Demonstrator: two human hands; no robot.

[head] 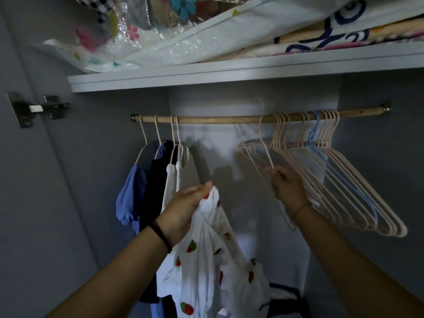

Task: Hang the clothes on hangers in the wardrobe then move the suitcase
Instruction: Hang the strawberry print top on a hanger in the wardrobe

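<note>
- Wooden clothes rod point(218, 119), in the head view, carries three garments at its left end: a blue puff-sleeved garment point(129, 198), a dark garment point(153, 191) and a plain white garment point(171, 180). All are on pale hangers, so that share of the hanging looks done.
- A white fabric garment printed with red strawberries point(206, 260) dangles from the left grip point(185, 207), whose fingers curl over its top edge. It is on no hanger yet.
- The right grip point(290, 189) pinches the neck of a thin pale pink hanger point(267, 154). Its hook stands above the rod, seemingly off it.
- A bunch of empty pink and blue hangers point(344, 180) waits at the rod's right end.
- Left, by my judgement: dress this hanger, hook it on, then move the suitcase, which is out of view.
</note>
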